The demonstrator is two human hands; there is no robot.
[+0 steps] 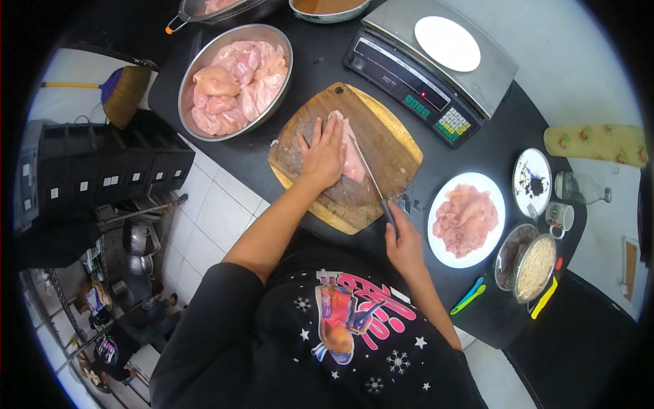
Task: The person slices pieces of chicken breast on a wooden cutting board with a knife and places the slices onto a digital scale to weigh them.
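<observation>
A piece of raw chicken breast (353, 166) lies on a wooden cutting board (391, 133). My left hand (326, 156) rests flat on it with the fingers spread a little, pressing its upper left side. In my right hand (405, 240) is the dark handle of a kitchen knife (369, 173); the blade runs along the right edge of the meat. To the upper left a steel bowl (185, 110) holds several raw chicken pieces (217, 82). Right of the board, a white plate (462, 262) carries sliced raw chicken (465, 220).
A digital scale (409, 76) with a white disc (447, 44) stands beyond the board. At right are a small plate (531, 204), a glass bottle (582, 187), a mug (559, 216), a bowl of pale crumbly food (535, 268) and measuring spoons (467, 296). People are in the lower left background.
</observation>
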